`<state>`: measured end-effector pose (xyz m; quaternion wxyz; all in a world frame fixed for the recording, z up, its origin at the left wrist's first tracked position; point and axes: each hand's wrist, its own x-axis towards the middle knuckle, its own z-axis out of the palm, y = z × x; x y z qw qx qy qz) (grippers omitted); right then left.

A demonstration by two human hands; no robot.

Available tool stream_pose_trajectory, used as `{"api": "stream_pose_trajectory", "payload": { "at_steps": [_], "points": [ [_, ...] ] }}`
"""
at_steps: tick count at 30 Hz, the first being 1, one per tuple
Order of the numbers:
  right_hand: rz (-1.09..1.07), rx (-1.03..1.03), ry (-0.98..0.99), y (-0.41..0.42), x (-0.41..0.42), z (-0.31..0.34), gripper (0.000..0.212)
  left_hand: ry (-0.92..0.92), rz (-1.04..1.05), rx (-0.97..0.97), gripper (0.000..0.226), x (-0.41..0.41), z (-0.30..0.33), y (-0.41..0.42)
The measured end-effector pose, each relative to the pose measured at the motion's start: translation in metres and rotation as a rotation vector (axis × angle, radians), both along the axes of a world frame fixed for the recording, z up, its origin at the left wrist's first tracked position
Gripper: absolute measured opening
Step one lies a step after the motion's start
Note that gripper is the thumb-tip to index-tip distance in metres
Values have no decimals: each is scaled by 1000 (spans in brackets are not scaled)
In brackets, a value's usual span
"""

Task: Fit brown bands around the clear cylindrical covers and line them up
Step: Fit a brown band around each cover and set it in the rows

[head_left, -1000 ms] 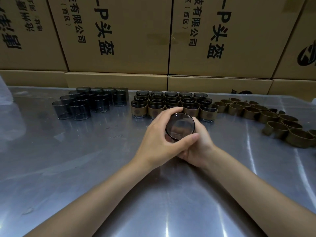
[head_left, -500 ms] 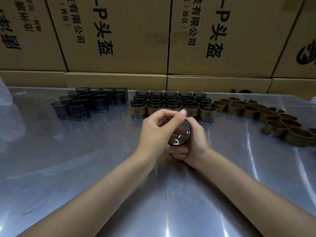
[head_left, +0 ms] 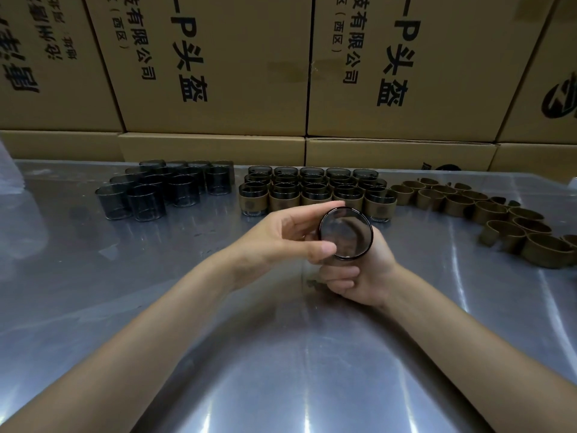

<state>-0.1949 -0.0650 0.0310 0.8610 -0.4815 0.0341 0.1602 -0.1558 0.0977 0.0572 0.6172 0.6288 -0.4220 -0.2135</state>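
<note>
A clear dark-tinted cylindrical cover (head_left: pixel 346 233) is held above the table, its round end facing me. My right hand (head_left: pixel 362 270) wraps around it from below and behind, fingers curled under it. My left hand (head_left: pixel 290 234) holds its left rim between thumb and extended fingers. Whether a band sits on this cover is hidden by the hands. Banded covers (head_left: pixel 315 195) stand in rows at the back centre. Bare covers (head_left: pixel 162 189) cluster at the back left. Loose brown bands (head_left: pixel 487 210) lie at the right.
A shiny metal table (head_left: pixel 281 354) carries everything. Stacked cardboard boxes (head_left: pixel 218 64) with printed text wall off the back edge. A clear plastic bag (head_left: pixel 12 195) lies at the far left.
My left hand has shifted from covering the top of the cover to its left rim. The cover's round end now faces me fully.
</note>
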Motion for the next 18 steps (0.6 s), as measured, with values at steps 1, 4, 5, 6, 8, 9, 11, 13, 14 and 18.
{"api": "stream_pose_trajectory", "payload": {
  "at_steps": [1,4,5,6,8,9,11,13,14,18],
  "points": [
    [-11,11,1,1,0,0,43,-21,17,-6,60,-1,-1,-1],
    [-56,23,-10,5,-1,1,35,-94,103,-39,63,-4,-3,-6],
    [-85,23,-12,7,-1,1,34,-127,137,-48,62,-6,-4,-9],
    [-125,18,-14,9,0,0,34,-159,178,-57,61,-8,-5,-11],
    [-227,-10,-24,14,2,-2,39,-206,283,-86,55,-15,-7,-18],
    [-268,-27,-38,16,3,-2,41,-231,346,-98,52,-18,-9,-22],
    [-317,-48,-77,22,4,-3,48,-252,466,-123,49,-24,-12,-27],
    [-348,-83,-99,27,4,-3,49,-207,542,-159,43,-29,-12,-30],
    [-363,-105,-103,28,4,-4,47,-187,558,-168,39,-30,-12,-31],
    [-391,-148,-137,31,3,-6,45,24,581,-212,14,-30,-9,-32]
  ]
}}
